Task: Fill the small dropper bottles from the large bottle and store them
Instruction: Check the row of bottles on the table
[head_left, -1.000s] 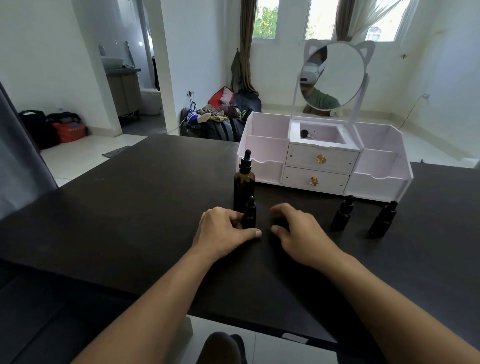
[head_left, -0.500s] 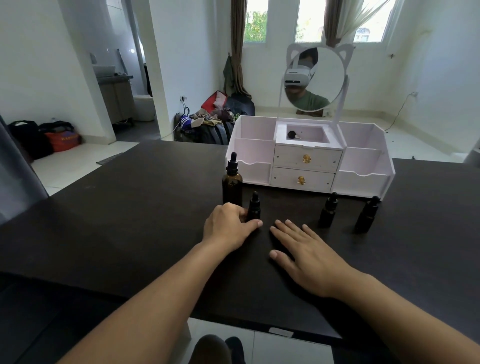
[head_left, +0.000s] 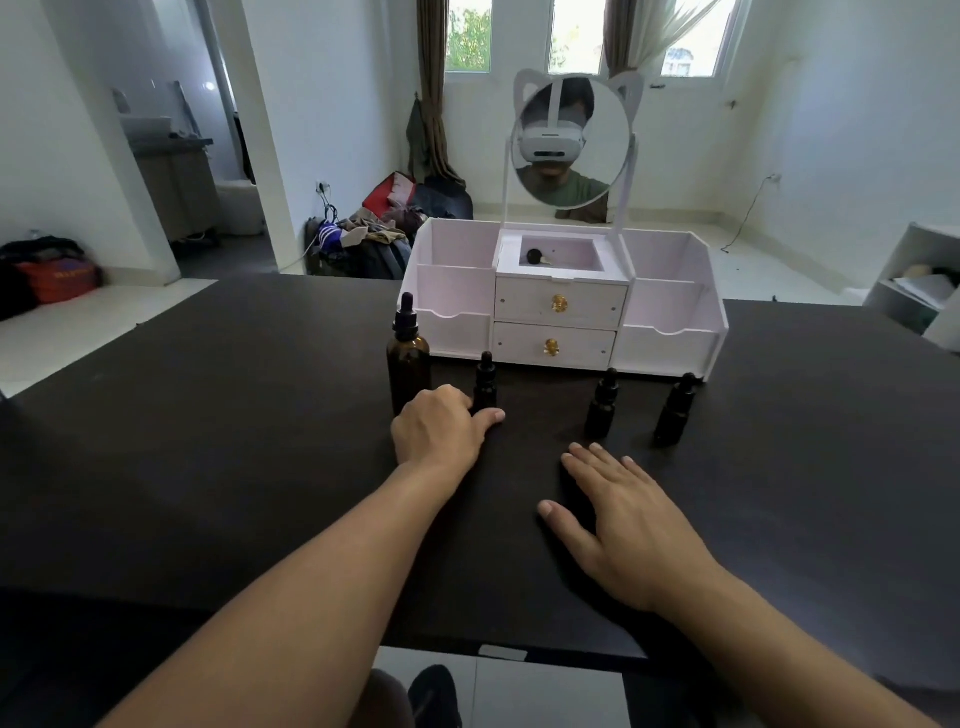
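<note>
Left hand (head_left: 439, 428) knuckles-up on the black counter (head_left: 208, 415), grip curled about the base of a small dropper bottle (head_left: 485, 379); full closure hidden. Large amber dropper bottle (head_left: 408, 353) just behind that hand. Right hand (head_left: 626, 525) flat, fingers spread, grip holding nothing. Two more small dropper bottles (head_left: 602, 402) (head_left: 677, 409) just beyond its fingertips. White vanity organizer (head_left: 670, 332) farther back, drawers closed.

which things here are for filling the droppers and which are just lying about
For the job:
large amber bottle
three small dropper bottles
white organiser
left hand
right hand

Lying about:
cat-ear mirror
bags and clothes on the floor
</note>
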